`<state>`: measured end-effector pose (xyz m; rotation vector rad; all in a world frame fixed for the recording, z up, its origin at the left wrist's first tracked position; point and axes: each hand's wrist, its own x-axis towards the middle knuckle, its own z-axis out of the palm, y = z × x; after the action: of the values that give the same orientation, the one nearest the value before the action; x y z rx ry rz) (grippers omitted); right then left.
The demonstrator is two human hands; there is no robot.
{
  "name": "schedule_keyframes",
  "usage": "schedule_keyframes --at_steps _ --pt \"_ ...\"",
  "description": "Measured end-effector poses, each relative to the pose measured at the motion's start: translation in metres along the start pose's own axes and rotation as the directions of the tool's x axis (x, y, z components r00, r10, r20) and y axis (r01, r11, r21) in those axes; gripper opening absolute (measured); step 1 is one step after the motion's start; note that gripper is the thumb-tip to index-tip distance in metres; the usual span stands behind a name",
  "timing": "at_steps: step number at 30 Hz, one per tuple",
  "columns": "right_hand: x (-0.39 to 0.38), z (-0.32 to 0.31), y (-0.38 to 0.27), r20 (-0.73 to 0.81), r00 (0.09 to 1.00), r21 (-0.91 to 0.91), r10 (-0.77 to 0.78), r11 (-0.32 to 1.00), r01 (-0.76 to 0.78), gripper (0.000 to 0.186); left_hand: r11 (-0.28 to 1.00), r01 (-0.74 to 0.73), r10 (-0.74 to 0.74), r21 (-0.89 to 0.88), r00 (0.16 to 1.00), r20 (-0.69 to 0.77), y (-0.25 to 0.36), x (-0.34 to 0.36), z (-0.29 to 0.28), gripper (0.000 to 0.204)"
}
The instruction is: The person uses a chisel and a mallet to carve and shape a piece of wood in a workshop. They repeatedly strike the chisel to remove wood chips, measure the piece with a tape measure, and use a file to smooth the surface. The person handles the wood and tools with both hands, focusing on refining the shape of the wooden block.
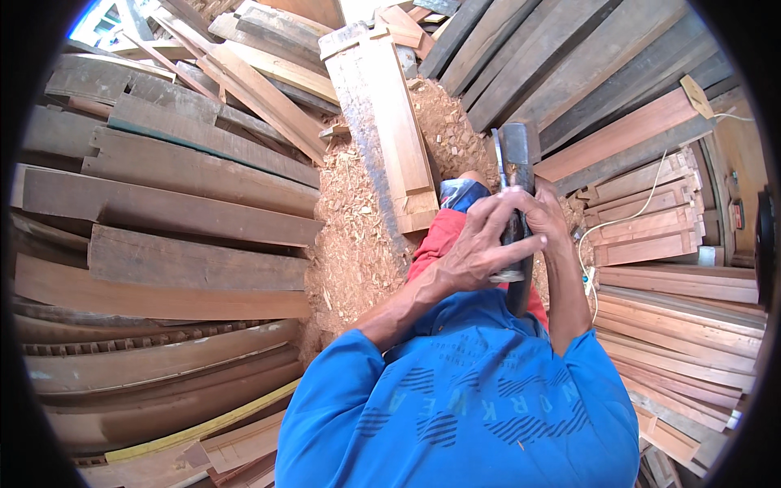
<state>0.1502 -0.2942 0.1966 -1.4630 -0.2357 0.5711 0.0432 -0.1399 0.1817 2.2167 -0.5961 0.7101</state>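
Observation:
Both hands are together over my lap at a long dark tool (517,177) with a broad, flat, greyish far end. A thin, light-edged rod (499,154) stands along its left side. My left hand (482,237) reaches across from the left, its fingers bent against the tool. On the other side my right hand (548,216) wraps round it, one finger pointing left across the front. Below the fingers a round, metallic end (506,276) shows. The hands cover the tool's middle, so its exact kind is unclear.
A light wooden frame-like workpiece (390,122) lies ahead on a beam. Wood chips (350,236) cover the floor. Stacked planks (195,203) line the left, dark boards (561,65) the far right. A pale cord (630,213) runs past panelled wood pieces (647,220) at right.

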Motion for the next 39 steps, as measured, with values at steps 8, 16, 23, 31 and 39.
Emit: schedule_keyframes --at_steps 8,16,23,31,39 --pt "0.004 0.056 -0.033 0.022 0.952 -0.161 -0.306 0.938 0.306 0.031 0.877 0.273 -0.425 -0.395 0.825 -0.372 -0.049 0.047 -0.081 0.008" --pt "-0.030 0.065 0.015 0.164 0.909 -0.187 -0.384 0.893 0.410 0.028 0.712 0.487 -0.674 -0.507 0.676 -0.297 -0.124 0.038 -0.065 0.019" --pt "-0.042 0.054 0.020 0.075 0.932 -0.115 -0.356 0.925 0.362 0.028 0.715 0.575 -0.694 -0.397 0.655 -0.300 -0.130 0.038 -0.045 0.025" --pt "-0.039 0.053 0.018 0.081 0.944 -0.085 -0.318 0.942 0.325 0.028 0.711 0.572 -0.700 -0.409 0.634 -0.330 -0.136 0.033 -0.047 0.026" --pt "-0.023 0.060 -0.024 0.032 0.887 -0.158 -0.461 0.874 0.460 0.018 0.739 0.577 -0.674 -0.349 0.635 -0.377 -0.151 0.021 -0.041 0.025"
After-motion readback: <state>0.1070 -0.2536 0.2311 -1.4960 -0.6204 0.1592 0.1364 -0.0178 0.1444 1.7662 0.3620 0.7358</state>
